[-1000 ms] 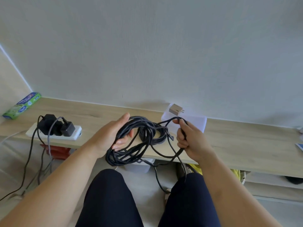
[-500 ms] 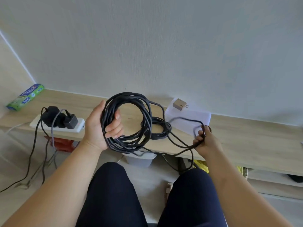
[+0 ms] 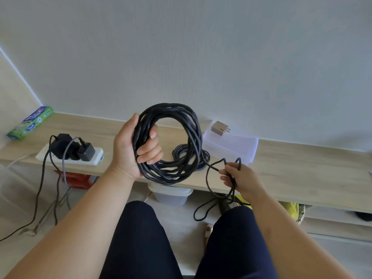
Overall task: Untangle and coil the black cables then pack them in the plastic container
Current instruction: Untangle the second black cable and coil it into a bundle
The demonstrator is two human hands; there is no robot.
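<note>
My left hand (image 3: 131, 150) grips a large upright coil of black cable (image 3: 177, 111) above the wooden shelf. Its loose tail runs right to my right hand (image 3: 239, 178), which pinches the strand; a loop of it hangs down between my knees (image 3: 203, 212). A second, smaller coil of black cable (image 3: 181, 153) lies flat on the shelf behind the big coil. The clear plastic container (image 3: 235, 146) sits on the shelf to the right, with a small plug adapter (image 3: 219, 128) on its lid.
A white power strip (image 3: 94, 161) with black chargers lies on the wooden shelf (image 3: 302, 170) at the left, cords trailing to the floor. A green box (image 3: 30, 122) sits at the far left. A white bin (image 3: 171, 195) stands under the shelf.
My left hand has raised the coil upright and a further loop has joined it. My right hand moved right and down along the loose tail, drawing it out.
</note>
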